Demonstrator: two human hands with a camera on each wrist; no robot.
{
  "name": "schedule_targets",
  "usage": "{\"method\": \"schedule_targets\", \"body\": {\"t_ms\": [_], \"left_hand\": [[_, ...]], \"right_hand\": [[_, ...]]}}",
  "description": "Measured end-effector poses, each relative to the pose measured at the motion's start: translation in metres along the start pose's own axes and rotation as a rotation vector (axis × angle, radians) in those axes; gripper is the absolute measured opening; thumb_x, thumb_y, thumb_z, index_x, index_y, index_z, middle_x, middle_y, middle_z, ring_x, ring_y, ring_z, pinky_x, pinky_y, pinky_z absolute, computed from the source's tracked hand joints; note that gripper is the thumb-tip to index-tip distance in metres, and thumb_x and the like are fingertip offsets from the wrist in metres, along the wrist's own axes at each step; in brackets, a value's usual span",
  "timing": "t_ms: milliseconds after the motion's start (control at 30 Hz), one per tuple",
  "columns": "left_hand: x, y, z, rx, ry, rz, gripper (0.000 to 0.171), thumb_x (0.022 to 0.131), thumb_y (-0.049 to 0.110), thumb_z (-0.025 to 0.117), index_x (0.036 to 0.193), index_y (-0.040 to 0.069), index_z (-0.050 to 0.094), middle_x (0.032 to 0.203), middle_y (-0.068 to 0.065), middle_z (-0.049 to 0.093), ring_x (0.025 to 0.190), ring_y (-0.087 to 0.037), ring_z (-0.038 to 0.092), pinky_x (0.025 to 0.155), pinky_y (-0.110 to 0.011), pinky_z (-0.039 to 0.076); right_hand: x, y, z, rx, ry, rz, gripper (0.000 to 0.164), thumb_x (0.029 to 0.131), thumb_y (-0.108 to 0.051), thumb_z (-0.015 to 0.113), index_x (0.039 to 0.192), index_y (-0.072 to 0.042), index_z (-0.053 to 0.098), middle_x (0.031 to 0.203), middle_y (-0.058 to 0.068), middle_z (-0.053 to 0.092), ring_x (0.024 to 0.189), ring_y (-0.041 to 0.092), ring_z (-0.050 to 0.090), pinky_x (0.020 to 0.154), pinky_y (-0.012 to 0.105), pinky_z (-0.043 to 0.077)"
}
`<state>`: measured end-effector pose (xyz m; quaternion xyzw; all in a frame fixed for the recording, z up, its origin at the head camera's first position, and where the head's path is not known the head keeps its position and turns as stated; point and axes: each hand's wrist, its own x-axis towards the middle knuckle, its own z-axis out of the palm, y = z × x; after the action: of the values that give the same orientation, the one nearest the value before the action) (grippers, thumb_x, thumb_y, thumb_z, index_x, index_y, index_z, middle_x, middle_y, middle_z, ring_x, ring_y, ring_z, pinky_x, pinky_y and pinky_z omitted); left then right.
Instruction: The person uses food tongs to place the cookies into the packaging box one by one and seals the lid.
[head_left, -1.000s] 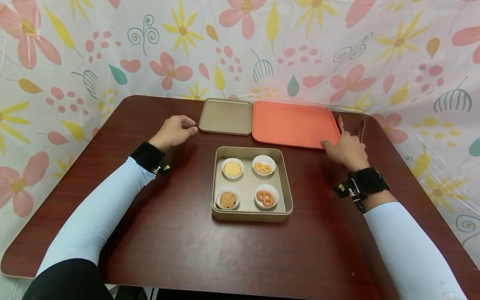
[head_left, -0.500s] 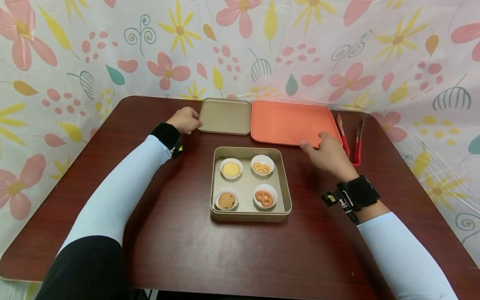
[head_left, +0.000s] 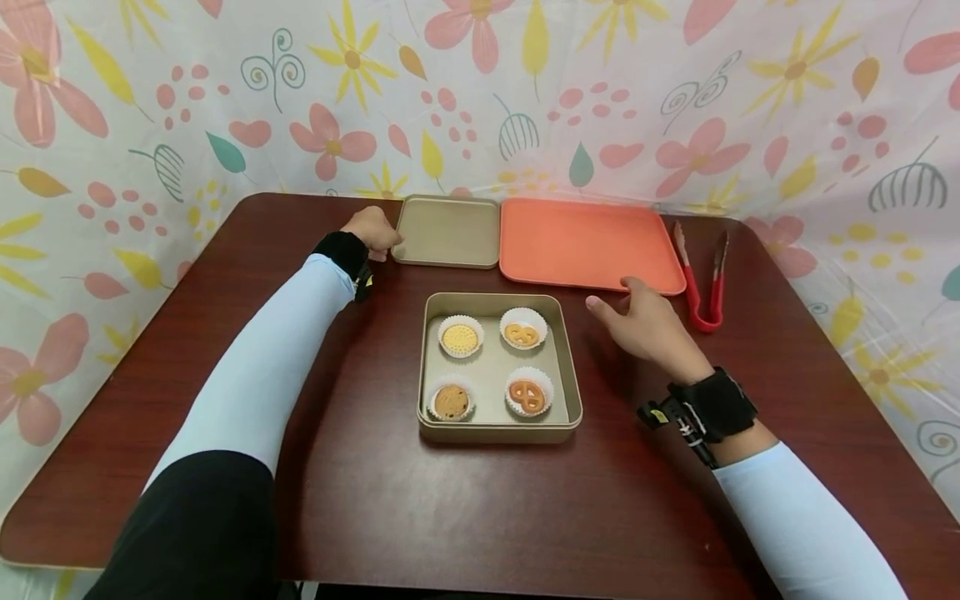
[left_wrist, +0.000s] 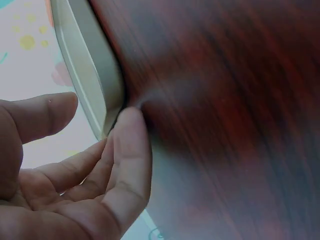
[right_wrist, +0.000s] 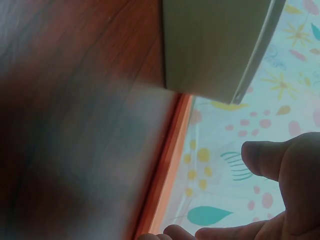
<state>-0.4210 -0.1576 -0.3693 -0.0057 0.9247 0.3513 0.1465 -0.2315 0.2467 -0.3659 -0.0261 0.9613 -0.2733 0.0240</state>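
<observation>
My left hand (head_left: 372, 232) is at the left edge of a shallow tan lid (head_left: 448, 232) at the back of the table. In the left wrist view its fingertips (left_wrist: 131, 127) meet the lid's corner, while the thumb stands apart. My right hand (head_left: 648, 327) hovers with spread thumb and fingers by the front edge of an orange-red tray (head_left: 588, 242), holding nothing. A tan tin box (head_left: 498, 433) sits mid-table with a yellow round cookie (head_left: 460, 338), a chocolate chip cookie (head_left: 452, 402), a pale pretzel (head_left: 522, 335) and a brown pretzel (head_left: 527, 397), each in a white paper cup.
Red-handled tongs (head_left: 705, 321) lie right of the tray, their tips pointing to the back. The tray and lid stand side by side along the back edge of the dark wooden table (head_left: 480, 508). A flowered curtain (head_left: 480, 100) hangs behind.
My left hand has moved right and back to the lid's edge. My right hand has come left, away from the tongs, to the tray's front edge.
</observation>
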Motion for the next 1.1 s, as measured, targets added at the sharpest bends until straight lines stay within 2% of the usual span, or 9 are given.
{"method": "schedule_targets", "body": {"t_ms": [133,300,367,433,600,700,833,1000,1100], "left_hand": [[0.008,0.000,0.000,-0.048,-0.007,-0.064,0.022,0.102,0.019,0.062,0.101,-0.002,0.056,0.069,-0.005,0.047,0.050,-0.013,0.060,0.063,-0.028,0.060],[0.011,0.004,0.000,-0.047,0.014,-0.094,0.015,0.095,0.006,0.066,0.094,-0.002,0.053,0.060,-0.004,0.047,0.047,-0.014,0.060,0.057,-0.027,0.059],[0.012,0.006,0.001,-0.020,0.033,-0.098,0.014,0.090,0.000,0.068,0.094,-0.003,0.055,0.062,-0.006,0.050,0.047,-0.015,0.061,0.056,-0.027,0.059],[0.013,0.008,0.003,0.012,0.046,-0.106,0.018,0.088,-0.003,0.071,0.099,-0.005,0.057,0.073,-0.010,0.054,0.048,-0.015,0.062,0.055,-0.027,0.059],[0.017,0.010,0.006,0.094,0.053,-0.118,0.029,0.092,0.002,0.069,0.117,-0.007,0.059,0.110,-0.020,0.056,0.052,-0.014,0.064,0.056,-0.025,0.058],[0.018,0.009,0.006,0.115,0.055,-0.110,0.031,0.093,0.004,0.068,0.121,-0.006,0.058,0.116,-0.022,0.056,0.052,-0.015,0.065,0.056,-0.025,0.058],[0.016,0.007,0.005,0.136,0.078,-0.099,0.027,0.092,0.006,0.070,0.115,-0.006,0.062,0.110,-0.020,0.060,0.051,-0.015,0.067,0.057,-0.027,0.059],[0.013,0.003,0.004,0.188,0.128,-0.053,0.014,0.087,0.010,0.074,0.095,-0.001,0.074,0.089,-0.014,0.070,0.051,-0.015,0.068,0.061,-0.030,0.059],[0.009,0.000,0.002,0.159,0.140,-0.016,0.010,0.085,0.009,0.073,0.089,0.001,0.078,0.072,-0.008,0.072,0.054,-0.017,0.070,0.060,-0.029,0.058]], "right_hand": [[-0.001,-0.005,0.001,0.026,-0.022,0.006,0.091,0.102,-0.059,0.050,0.156,0.009,0.024,0.134,0.034,0.056,0.123,0.046,0.056,0.101,0.061,0.045],[-0.002,-0.013,0.001,0.098,-0.062,0.023,0.092,0.101,-0.063,0.049,0.158,0.005,0.024,0.141,0.031,0.052,0.127,0.044,0.053,0.103,0.060,0.044],[-0.002,-0.015,0.001,0.120,-0.072,0.027,0.093,0.100,-0.065,0.050,0.159,0.003,0.024,0.143,0.030,0.051,0.127,0.043,0.053,0.103,0.060,0.045],[-0.001,-0.017,0.002,0.133,-0.079,0.029,0.094,0.099,-0.065,0.049,0.159,0.002,0.024,0.144,0.029,0.050,0.127,0.042,0.053,0.103,0.060,0.045],[-0.001,-0.016,0.002,0.150,-0.087,0.038,0.094,0.099,-0.066,0.049,0.159,0.002,0.023,0.145,0.029,0.048,0.127,0.042,0.052,0.103,0.059,0.045],[-0.001,-0.015,0.003,0.157,-0.092,0.048,0.095,0.099,-0.067,0.049,0.160,0.002,0.022,0.145,0.029,0.048,0.128,0.042,0.051,0.104,0.060,0.044],[0.000,-0.013,0.003,0.163,-0.105,0.051,0.096,0.098,-0.068,0.049,0.160,0.001,0.022,0.144,0.028,0.049,0.124,0.041,0.053,0.103,0.059,0.045],[0.003,-0.012,0.000,0.236,-0.162,0.061,0.100,0.096,-0.071,0.050,0.161,-0.002,0.019,0.146,0.026,0.047,0.107,0.039,0.065,0.097,0.052,0.051],[0.006,-0.013,-0.004,0.306,-0.194,0.061,0.097,0.098,-0.067,0.051,0.162,-0.002,0.017,0.151,0.027,0.042,0.115,0.041,0.063,0.095,0.051,0.054]]}}
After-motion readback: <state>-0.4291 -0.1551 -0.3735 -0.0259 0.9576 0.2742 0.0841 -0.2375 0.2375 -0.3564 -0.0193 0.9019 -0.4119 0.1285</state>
